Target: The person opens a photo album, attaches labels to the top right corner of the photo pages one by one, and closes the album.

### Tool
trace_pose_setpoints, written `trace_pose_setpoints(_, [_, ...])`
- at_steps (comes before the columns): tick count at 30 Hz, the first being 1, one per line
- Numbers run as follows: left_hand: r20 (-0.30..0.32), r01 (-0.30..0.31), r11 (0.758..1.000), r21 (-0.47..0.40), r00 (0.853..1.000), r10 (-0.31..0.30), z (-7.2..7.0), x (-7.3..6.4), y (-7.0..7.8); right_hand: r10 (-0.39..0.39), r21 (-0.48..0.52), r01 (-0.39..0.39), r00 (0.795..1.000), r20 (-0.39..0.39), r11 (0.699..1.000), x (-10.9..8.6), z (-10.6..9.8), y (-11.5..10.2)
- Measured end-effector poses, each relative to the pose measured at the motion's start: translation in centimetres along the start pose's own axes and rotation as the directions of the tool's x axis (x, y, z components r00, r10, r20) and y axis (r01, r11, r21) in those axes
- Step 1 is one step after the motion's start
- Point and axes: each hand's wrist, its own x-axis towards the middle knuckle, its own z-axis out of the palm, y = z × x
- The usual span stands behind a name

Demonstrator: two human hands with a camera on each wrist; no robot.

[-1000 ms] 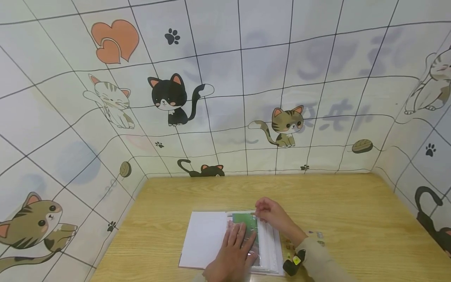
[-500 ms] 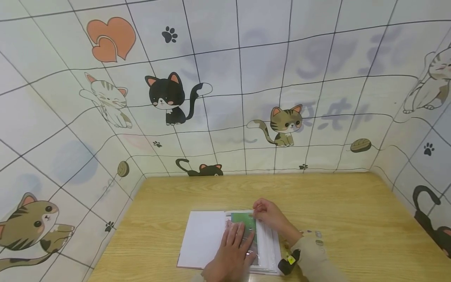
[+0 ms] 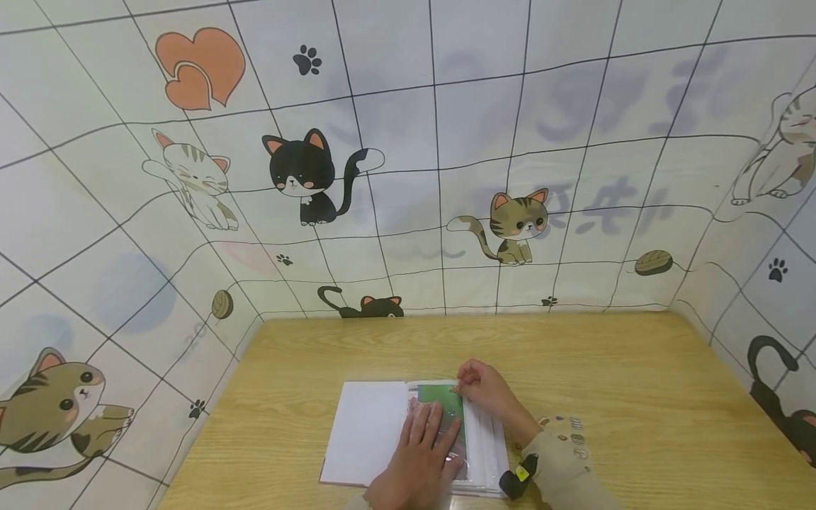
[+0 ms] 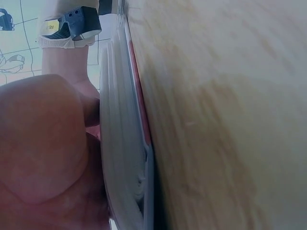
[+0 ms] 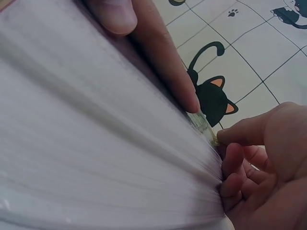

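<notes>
An open photo album (image 3: 366, 432) with clear plastic pockets lies on the table, its white inner cover at the left. A green photo (image 3: 441, 395) shows in the top page's pocket. Spread flat over that page, my left hand (image 3: 417, 453) presses it down with straight fingers. My right hand (image 3: 487, 391) pinches at the photo's top right corner. In the right wrist view, the thumb and fingers of the right hand (image 5: 259, 167) meet at a greenish edge beside the white pages (image 5: 105, 120). The left wrist view shows the left hand (image 4: 43, 143) above the thick page stack (image 4: 120, 124).
Several small sticker-like pieces (image 3: 577, 438) lie right of the album, partly behind the right sleeve (image 3: 561, 460). A black wrist camera (image 3: 518, 480) sits near the album's lower right corner. The wooden table (image 3: 306, 347) meets a cat-patterned wall sheet (image 3: 408, 212) at the back.
The right forearm has shifted slightly left, uncovering more of the small pieces. The left hand keeps its place on the page, and the right fingers stay at the photo's corner.
</notes>
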Motion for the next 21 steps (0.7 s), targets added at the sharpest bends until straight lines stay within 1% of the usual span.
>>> trace_pose_setpoints(6, [-0.012,0.005,1.000,-0.008,1.000,-0.006,0.11,0.03,0.09,-0.025,-0.039,0.024,0.999,-0.026,0.999,-0.23,0.30,-0.21])
trace_pose_setpoints(10, [-0.015,0.009,1.000,-0.007,1.000,-0.009,0.18,0.04,0.16,-0.018,-0.061,0.016,0.999,-0.030,0.998,-0.28,0.48,-0.35])
trace_pose_setpoints(15, [0.003,0.017,1.000,-0.007,1.000,-0.017,0.15,0.07,0.19,-0.019,-0.071,0.017,0.999,-0.030,0.997,-0.37,0.60,-0.40])
trace_pose_setpoints(18, [0.000,0.020,1.000,-0.001,1.000,-0.020,0.20,0.06,0.21,-0.033,-0.076,0.030,0.999,-0.033,0.997,-0.32,0.69,-0.32])
trace_pose_setpoints(21, [-0.010,0.014,1.000,0.013,1.000,-0.014,0.26,0.01,0.23,-0.027,-0.073,0.024,0.999,-0.037,0.997,-0.24,0.78,-0.31])
